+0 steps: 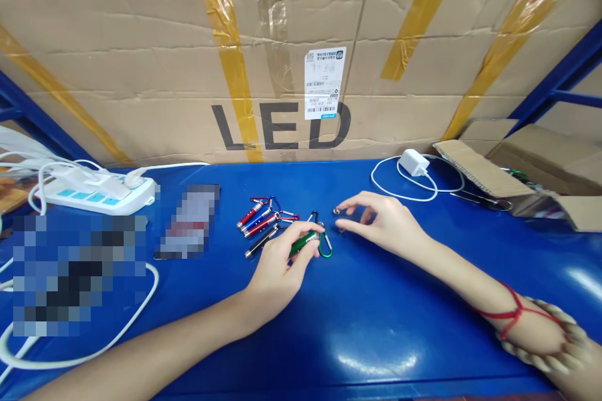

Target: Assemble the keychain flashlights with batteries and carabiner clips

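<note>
My left hand [278, 269] is closed around a small green keychain flashlight [305, 242] with a green carabiner [325, 245], low over the blue table [357, 319]. My right hand [380, 220] hovers just to the right, thumb and forefinger pinching a tiny dark cap-like part [337, 210]. To the left of my hands lies a loose cluster of several red, blue and black keychain flashlights [259, 220] with clips.
A large cardboard box marked LED [282, 56] stands along the back. A white power strip [94, 194] with plugs and cables sits at left. A white charger [414, 163] with its cord lies at back right, beside an open cardboard box [527, 169].
</note>
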The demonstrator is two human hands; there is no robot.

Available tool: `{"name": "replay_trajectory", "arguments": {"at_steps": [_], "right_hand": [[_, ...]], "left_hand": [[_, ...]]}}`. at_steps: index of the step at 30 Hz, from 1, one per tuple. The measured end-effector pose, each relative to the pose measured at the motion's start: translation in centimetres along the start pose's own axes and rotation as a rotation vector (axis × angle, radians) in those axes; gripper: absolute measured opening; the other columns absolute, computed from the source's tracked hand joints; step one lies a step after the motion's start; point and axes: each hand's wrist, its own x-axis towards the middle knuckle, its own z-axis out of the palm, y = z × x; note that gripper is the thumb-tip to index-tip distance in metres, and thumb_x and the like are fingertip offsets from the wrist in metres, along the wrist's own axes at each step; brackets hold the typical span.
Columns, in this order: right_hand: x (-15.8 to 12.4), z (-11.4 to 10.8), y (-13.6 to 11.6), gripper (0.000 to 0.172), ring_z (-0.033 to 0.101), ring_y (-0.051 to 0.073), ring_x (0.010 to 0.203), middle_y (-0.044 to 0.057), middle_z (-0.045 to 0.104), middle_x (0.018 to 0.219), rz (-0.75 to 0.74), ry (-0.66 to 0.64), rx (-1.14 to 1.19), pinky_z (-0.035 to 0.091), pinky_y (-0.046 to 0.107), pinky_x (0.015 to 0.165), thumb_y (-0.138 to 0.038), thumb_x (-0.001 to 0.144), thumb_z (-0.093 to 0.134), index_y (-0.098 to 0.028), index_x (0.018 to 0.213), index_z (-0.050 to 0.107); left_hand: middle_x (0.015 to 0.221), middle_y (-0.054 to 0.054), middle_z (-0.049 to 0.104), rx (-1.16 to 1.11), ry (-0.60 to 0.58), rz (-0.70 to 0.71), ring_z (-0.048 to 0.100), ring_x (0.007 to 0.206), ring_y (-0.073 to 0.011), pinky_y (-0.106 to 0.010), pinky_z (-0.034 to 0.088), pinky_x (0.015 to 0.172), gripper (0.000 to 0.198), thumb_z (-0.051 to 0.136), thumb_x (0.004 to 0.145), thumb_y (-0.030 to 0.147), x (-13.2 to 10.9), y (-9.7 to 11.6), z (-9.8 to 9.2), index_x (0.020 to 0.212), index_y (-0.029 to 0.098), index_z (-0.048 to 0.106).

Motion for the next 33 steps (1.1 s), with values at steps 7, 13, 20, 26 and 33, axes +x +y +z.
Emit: {"name": "replay_trajectory", "arguments": {"at_steps": [7,13,20,26,33], "right_hand": [[0.3,0.8,0.4,0.022,0.057,0.01,0.061,0.0,0.065,0.096,-0.05,-0.001,-0.099,0.041,0.022,0.051,-0.035,0.085,0.055,-0.028,0.102,0.068],[0.6,0.9,0.6,0.012,0.06,0.013,0.062,0.002,0.066,0.077,-0.017,-0.008,-0.007,0.045,0.023,0.055,-0.025,0.08,0.06,-0.02,0.078,0.071],[0.7,0.8,1.1,0.013,0.059,0.014,0.058,0.004,0.065,0.067,0.003,0.028,0.009,0.048,0.025,0.056,-0.028,0.072,0.068,-0.017,0.065,0.068],[0.6,0.8,1.2,0.012,0.062,0.014,0.06,0.003,0.068,0.071,-0.04,0.017,0.048,0.051,0.024,0.056,-0.025,0.075,0.065,-0.016,0.083,0.067],[0.8,0.2,1.2,0.008,0.066,0.018,0.066,0.007,0.071,0.078,-0.079,0.013,0.063,0.054,0.03,0.062,-0.018,0.076,0.063,-0.017,0.077,0.071]], "left_hand": [[0.08,0.0,0.065,0.044,-0.026,0.018,0.059,0.068,-0.0108,-0.017,0.042,0.056,0.018,0.046,0.088,0.022,0.0,0.5,-0.1,0.099,0.019,0.06],[0.08,-0.001,0.066,0.048,-0.042,0.027,0.06,0.067,-0.0109,-0.017,0.045,0.057,0.021,0.045,0.088,0.022,0.0,0.5,0.0,0.1,0.018,0.062],[0.079,-0.001,0.067,0.067,-0.093,0.041,0.061,0.066,-0.0111,-0.017,0.046,0.056,0.022,0.045,0.088,0.022,0.0,0.7,0.0,0.101,0.018,0.062],[0.082,-0.001,0.068,0.066,-0.102,0.035,0.062,0.066,-0.0118,-0.019,0.047,0.058,0.022,0.043,0.089,0.023,-0.1,0.9,0.0,0.102,0.019,0.061],[0.088,-0.002,0.067,0.067,-0.07,0.083,0.063,0.074,-0.0138,-0.021,0.049,0.066,0.024,0.043,0.09,0.024,-0.1,0.4,-0.1,0.104,0.021,0.062]]}}
